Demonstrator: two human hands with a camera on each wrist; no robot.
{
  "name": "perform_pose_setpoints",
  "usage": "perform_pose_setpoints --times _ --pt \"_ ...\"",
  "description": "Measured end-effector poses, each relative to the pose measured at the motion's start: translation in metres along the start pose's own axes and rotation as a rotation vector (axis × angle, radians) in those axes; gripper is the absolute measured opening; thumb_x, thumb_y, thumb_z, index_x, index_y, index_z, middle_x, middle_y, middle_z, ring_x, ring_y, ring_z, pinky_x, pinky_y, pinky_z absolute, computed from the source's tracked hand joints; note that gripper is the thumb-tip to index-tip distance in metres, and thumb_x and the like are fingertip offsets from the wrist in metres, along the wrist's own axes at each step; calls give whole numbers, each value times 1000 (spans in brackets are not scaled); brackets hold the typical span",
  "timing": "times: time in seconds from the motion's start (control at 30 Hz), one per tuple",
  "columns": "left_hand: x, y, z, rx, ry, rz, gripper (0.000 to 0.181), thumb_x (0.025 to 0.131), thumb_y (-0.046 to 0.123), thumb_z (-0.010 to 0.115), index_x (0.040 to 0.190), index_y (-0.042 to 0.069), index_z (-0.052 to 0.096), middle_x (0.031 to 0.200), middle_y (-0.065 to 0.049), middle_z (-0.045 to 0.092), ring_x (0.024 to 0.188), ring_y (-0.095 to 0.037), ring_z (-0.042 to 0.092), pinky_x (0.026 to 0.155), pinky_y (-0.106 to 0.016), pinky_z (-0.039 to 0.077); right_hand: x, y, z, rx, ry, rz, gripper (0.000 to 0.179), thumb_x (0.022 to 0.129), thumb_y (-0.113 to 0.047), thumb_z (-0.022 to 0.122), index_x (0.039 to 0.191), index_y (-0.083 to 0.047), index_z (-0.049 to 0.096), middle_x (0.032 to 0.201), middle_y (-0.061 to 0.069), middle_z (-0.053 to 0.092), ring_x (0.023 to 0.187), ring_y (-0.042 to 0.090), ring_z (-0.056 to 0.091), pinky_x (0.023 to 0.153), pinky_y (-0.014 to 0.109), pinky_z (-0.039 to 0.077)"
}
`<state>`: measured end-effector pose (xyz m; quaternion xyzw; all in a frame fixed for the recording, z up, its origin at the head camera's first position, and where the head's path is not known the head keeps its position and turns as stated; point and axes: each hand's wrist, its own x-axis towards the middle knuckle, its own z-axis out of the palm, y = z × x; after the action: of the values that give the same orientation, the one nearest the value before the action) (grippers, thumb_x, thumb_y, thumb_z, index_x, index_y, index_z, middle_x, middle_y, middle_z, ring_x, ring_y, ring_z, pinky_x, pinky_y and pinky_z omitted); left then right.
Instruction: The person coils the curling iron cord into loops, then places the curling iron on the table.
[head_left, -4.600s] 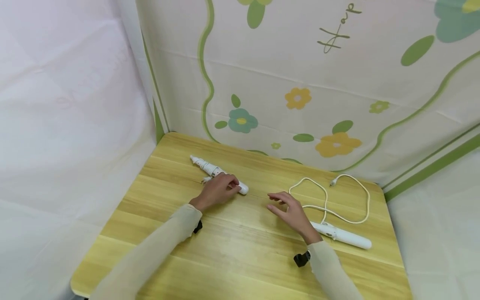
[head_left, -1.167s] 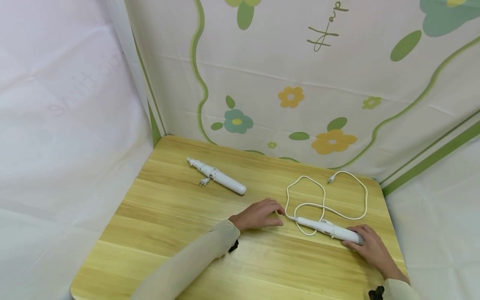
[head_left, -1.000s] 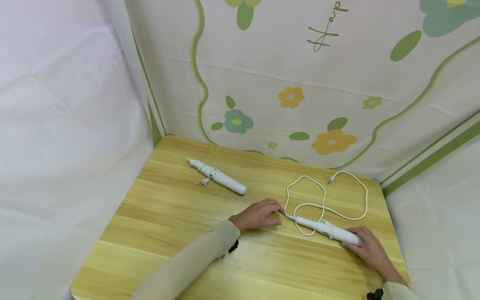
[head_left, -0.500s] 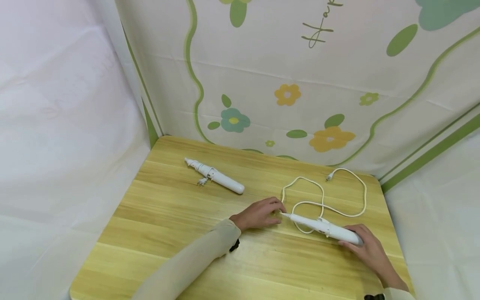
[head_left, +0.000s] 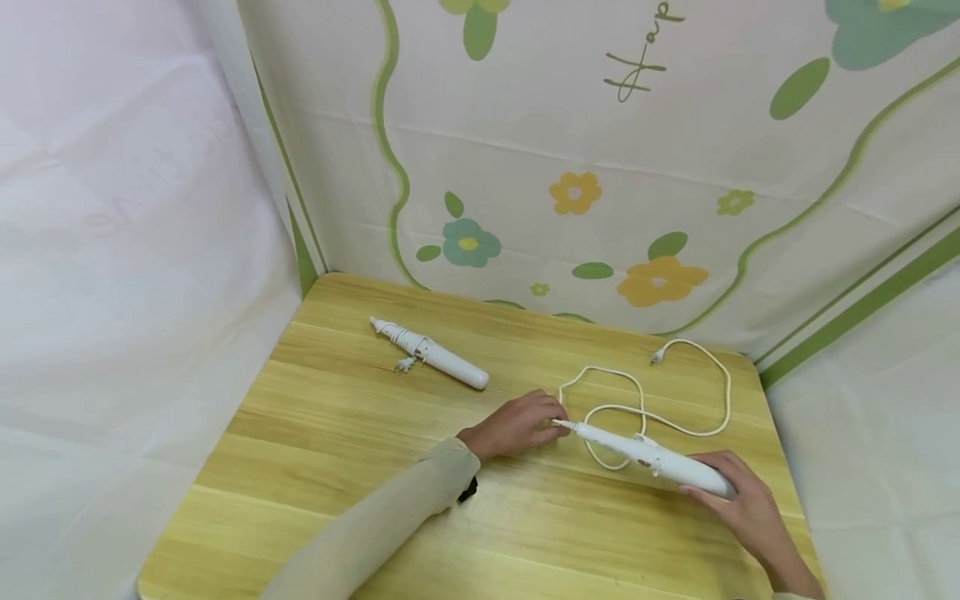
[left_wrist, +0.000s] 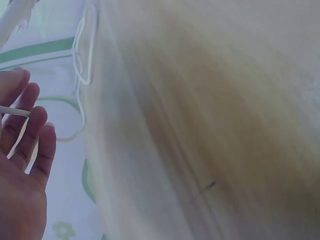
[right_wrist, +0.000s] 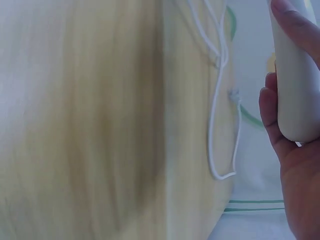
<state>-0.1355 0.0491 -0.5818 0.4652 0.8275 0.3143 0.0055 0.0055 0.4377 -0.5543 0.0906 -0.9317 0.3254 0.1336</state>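
In the head view, a long white wand (head_left: 675, 468) is held by two hands over the right side of a wooden table (head_left: 240, 508). Its fat, round end is clamped by the right hand (head_left: 753, 504), with the thumb on the near side and the fingers on the far side. By its thin end, the white cord (head_left: 728, 392) is pinched by the left hand (head_left: 517, 427). The rest of the cord is laid in big loops on the wood, and the plug (head_left: 657, 357) is left near the back edge. On the other side, well apart from both hands, a second white wand (head_left: 456, 367) is seen lying down, with its own cord (head_left: 407, 339) wrapped around it. Behind the table, a pale cloth (head_left: 510, 133) is covered with flowers and leaves.

In the left wrist view, the cord is caught in the bent fingers. Just a bit of the held wand is shown in the top corner.

In the right wrist view, the smooth round end is hugged by the thumb and fingers and is held up off the table. Cord loops are seen beside it.
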Motion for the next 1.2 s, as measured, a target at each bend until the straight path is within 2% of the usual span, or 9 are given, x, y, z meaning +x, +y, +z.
perform_pose_setpoints --times 0.1,0.23,0.43,0.57,0.73,0.8,1.03,1.2 --pt "-3 2 -8 -47 33 -11 16 109 32 71 116 21 78 113 10 75 101 -5 59 88 -16 49 1 -11 -7 26 23 22 57 67 1 101 118 -14 81 113 -24 67 97 -10 56 82 11 40" --pt "-8 2 -21 -109 69 -12 21 112 36 65 120 22 78 113 11 74 103 -7 62 89 -18 50 7 -24 -15 80 54 11 58 66 9 99 118 -9 82 112 -21 70 95 -6 59 81 11 42" --pt "-14 1 -44 -154 130 36 21 113 33 64 123 20 78 114 9 76 105 -15 66 88 -22 52 19 -36 -22 120 52 19 59 68 13 96 122 -5 81 111 -21 71 92 -3 61 78 13 44" --pt "-17 -1 -58 -148 148 43 22 114 31 61 125 20 77 116 8 77 105 -13 65 88 -23 53 27 -43 -24 150 54 30 58 69 15 95 123 -1 80 109 -22 72 90 0 61 76 15 46" --pt "-22 -1 -79 -113 188 1 23 114 29 62 126 20 79 118 7 78 113 -12 60 99 -32 51 38 -54 -24 206 62 37 56 72 18 92 124 3 79 109 -19 73 88 4 60 75 18 46" --pt "-24 -2 -86 -102 217 4 21 113 28 64 125 20 80 118 7 78 116 -14 59 103 -37 50 44 -58 -24 216 61 45 55 74 17 91 126 2 79 109 -18 73 88 4 59 74 19 45" --pt "-31 -8 -108 -100 332 86 17 110 16 68 122 12 79 115 1 78 117 -17 67 109 -40 52 62 -73 -20 260 63 62 53 77 16 90 127 3 78 109 -18 74 89 5 60 74 20 47" --pt "-35 -12 -123 -113 373 129 17 109 11 68 122 8 78 111 -1 77 109 -16 70 99 -37 59 72 -82 -15 326 54 77 51 81 17 87 130 6 75 116 -18 76 96 6 63 78 17 50"
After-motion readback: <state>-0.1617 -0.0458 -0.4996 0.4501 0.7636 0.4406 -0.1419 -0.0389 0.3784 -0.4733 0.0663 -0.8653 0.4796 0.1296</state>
